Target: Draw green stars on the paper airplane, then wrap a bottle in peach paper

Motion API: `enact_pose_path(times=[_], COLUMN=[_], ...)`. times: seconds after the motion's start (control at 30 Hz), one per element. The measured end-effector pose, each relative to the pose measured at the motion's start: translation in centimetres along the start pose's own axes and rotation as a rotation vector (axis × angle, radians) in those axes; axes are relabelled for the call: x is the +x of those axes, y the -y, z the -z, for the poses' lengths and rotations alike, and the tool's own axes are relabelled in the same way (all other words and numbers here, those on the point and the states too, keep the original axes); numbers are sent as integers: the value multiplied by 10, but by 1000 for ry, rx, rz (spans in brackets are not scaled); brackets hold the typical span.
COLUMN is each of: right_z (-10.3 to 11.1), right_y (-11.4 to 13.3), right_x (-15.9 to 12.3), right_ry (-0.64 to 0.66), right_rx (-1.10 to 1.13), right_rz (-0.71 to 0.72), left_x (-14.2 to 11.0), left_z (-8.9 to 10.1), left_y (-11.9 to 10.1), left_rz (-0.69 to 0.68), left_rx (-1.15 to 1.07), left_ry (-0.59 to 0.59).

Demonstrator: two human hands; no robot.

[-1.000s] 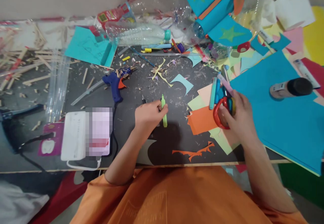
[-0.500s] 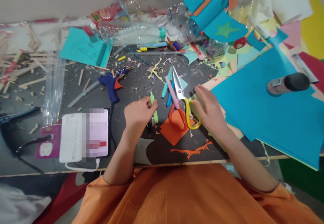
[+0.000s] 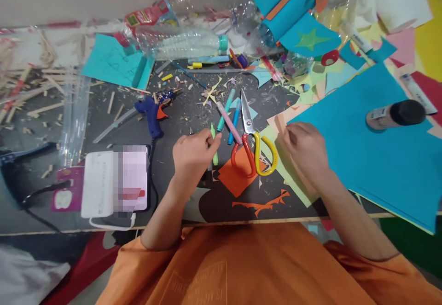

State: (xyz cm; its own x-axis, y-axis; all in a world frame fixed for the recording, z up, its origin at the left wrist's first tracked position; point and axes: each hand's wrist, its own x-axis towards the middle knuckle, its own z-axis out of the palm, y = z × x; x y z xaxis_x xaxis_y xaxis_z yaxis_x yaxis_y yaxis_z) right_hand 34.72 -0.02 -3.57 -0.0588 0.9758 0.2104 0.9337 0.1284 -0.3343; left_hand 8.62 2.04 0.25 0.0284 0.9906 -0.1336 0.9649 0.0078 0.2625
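Note:
My left hand (image 3: 195,155) is closed, thumb and fingertips against a light green marker (image 3: 213,132), part of which they cover. To its right lie a teal marker (image 3: 226,111), a blue marker (image 3: 236,117) and a pink marker (image 3: 228,122). Scissors (image 3: 248,123) with one red and one yellow handle rest with their handles partly over orange paper (image 3: 238,185). My right hand (image 3: 309,155) has its fingers curled together above the left edge of a large blue sheet (image 3: 366,167) and pale green paper (image 3: 300,187). What its fingertips hold, if anything, is hidden.
Left stand a blue glue gun (image 3: 150,114), a phone (image 3: 140,176) and a white power bank (image 3: 98,183). Plastic bottles (image 3: 183,43), wood sticks and scraps line the back. A blue paper rocket (image 3: 290,13) lies there too. A black-capped bottle (image 3: 393,114) lies right.
My right hand set the scissors and markers down in the middle, opened, then moved right and curled its fingers. The left hand shifted slightly, the green marker with it.

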Motion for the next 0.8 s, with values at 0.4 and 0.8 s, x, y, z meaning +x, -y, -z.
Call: enact_pose_path(times=[0.4,0.8], right_z=[9,4], right_y=[9,12], right_x=[-2,-10], right_ry=[-73,-283], right_rx=[266,439], right_rz=[-114,-116], left_x=[-12,32], left_z=[-1,-24], left_y=[-30,-103], left_rz=[-365,-380], left_rx=[-433,-926], left_ry=[211,627])
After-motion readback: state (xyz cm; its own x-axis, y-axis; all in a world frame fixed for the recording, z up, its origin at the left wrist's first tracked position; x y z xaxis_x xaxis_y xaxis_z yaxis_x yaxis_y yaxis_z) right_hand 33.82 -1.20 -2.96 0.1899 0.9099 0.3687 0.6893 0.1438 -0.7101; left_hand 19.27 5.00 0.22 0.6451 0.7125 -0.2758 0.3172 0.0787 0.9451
